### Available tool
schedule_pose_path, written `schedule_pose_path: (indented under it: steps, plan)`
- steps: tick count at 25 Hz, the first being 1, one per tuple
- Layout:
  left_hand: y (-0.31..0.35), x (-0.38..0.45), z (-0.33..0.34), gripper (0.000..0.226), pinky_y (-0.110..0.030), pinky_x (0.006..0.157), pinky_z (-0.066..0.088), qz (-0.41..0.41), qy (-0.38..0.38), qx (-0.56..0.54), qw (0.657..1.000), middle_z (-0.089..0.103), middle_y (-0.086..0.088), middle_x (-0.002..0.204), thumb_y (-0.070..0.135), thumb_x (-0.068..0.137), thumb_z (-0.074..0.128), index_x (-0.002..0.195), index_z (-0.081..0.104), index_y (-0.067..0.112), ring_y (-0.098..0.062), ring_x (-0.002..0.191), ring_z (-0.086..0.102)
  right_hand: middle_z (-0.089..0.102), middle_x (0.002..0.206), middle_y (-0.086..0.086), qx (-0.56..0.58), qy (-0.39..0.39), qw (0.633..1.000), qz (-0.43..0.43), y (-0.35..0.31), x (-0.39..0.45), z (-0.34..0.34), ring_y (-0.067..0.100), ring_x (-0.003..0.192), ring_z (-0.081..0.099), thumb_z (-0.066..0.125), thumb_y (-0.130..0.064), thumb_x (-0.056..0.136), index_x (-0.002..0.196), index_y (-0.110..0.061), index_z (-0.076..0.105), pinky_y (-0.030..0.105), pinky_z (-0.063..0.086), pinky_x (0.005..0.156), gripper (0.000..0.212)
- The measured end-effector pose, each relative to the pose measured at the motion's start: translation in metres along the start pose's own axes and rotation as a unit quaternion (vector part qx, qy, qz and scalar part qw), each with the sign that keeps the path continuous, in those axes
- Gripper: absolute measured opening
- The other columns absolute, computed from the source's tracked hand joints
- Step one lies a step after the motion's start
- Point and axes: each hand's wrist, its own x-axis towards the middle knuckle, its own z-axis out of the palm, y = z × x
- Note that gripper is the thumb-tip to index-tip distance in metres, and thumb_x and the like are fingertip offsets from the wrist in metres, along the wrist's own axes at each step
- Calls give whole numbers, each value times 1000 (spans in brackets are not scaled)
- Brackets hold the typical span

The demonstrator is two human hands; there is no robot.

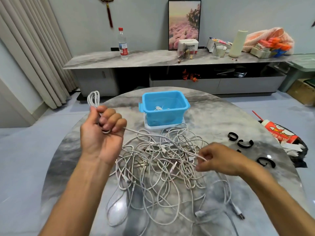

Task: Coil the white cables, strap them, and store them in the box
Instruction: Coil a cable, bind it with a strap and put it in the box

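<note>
A tangled heap of white cables point(163, 164) lies in the middle of the round marble table point(213, 116). My left hand point(102, 132) is raised over the table's left side and grips a partly wound coil of white cable point(93, 99), whose loops stick up above my fist. A strand runs from that fist down into the heap. My right hand point(216, 159) pinches a cable strand at the heap's right edge. The blue plastic box point(164, 108) stands behind the heap on its white lid, with a coiled cable inside. Black straps point(245, 143) lie to the right.
A red and white package point(279, 133) lies at the table's right edge. Behind the table stands a long low cabinet point(153, 60) with a water bottle point(123, 44), a framed picture, a white cylinder and bags. Curtains hang at the left.
</note>
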Motion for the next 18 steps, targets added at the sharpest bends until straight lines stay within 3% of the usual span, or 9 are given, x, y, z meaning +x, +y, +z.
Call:
schedule_pose_path:
  steps: [2, 4, 7, 8, 10, 12, 14, 16, 18]
  plan:
    - [7, 2, -4, 40, -17, 44, 23, 10, 15, -16, 1000, 30, 10, 54, 37, 106, 31, 74, 48, 19, -4, 42, 26, 61, 60, 2, 120, 32, 992, -9, 7, -4, -11, 14, 59, 54, 82, -25, 79, 74, -11, 69, 25, 42, 56, 20]
    - [7, 2, -6, 40, -17, 44, 24, 22, 25, -12, 999, 30, 9, 54, 38, 105, 32, 73, 47, 19, -4, 43, 26, 57, 52, 7, 281, -7, 959, -29, 5, -15, -22, 19, 54, 58, 81, -27, 78, 79, -11, 72, 25, 48, 53, 19]
    - [-6, 2, -4, 38, -17, 43, 27, -4, 69, 83, 994, 30, 9, 53, 38, 105, 34, 75, 46, 20, -4, 42, 26, 35, 41, -3, 573, -41, 815, -72, 8, -30, -39, 10, 33, 36, 81, -31, 80, 87, -7, 65, 20, 37, 37, 29]
    - [-15, 1, -3, 37, -17, 43, 30, -15, 82, 134, 987, 32, 8, 53, 38, 105, 35, 76, 45, 19, -5, 42, 27, 32, 42, -4, 580, 4, 812, -57, 10, -31, -44, 7, 31, 29, 76, -31, 84, 88, -6, 62, 16, 30, 35, 29]
    - [-36, -4, -1, 35, -21, 47, 40, -11, 82, 245, 966, 41, 4, 56, 36, 105, 38, 77, 47, 16, -8, 45, 37, 36, 44, -2, 402, 145, 904, 29, 17, -26, -44, 9, 33, 26, 61, -29, 97, 88, -4, 62, 18, 23, 33, 26]
    - [-54, -9, 1, 35, -29, 57, 44, 19, 55, 340, 939, 47, 2, 59, 32, 105, 38, 78, 48, 14, -12, 50, 43, 60, 58, 5, 137, 202, 962, 124, 21, -20, -37, 14, 45, 48, 49, -26, 103, 97, -6, 67, 20, 37, 40, 27]
    - [-65, -13, 0, 35, -32, 63, 41, 30, 28, 399, 916, 43, 3, 56, 31, 105, 37, 77, 48, 13, -13, 52, 43, 69, 118, 10, -60, 171, 971, 153, 14, -14, -21, 21, 96, 66, 48, -26, 102, 134, -18, 53, 24, 51, 76, 34]
    - [-73, -18, 0, 34, -34, 64, 38, 21, -6, 427, 904, 39, 4, 54, 32, 103, 38, 77, 47, 12, -13, 52, 41, 34, 158, -5, -82, 149, 983, 65, -5, -12, -3, 15, 137, 43, 55, -33, 96, 153, -38, 16, 35, 38, 110, 69]
    - [-80, -23, 1, 33, -34, 64, 37, 10, -52, 420, 906, 37, 3, 54, 36, 99, 39, 78, 47, 11, -13, 53, 39, 33, 157, -15, 49, 63, 995, -66, -33, -11, 16, 0, 138, 38, 61, -47, 90, 149, -52, 17, 36, 33, 116, 73]
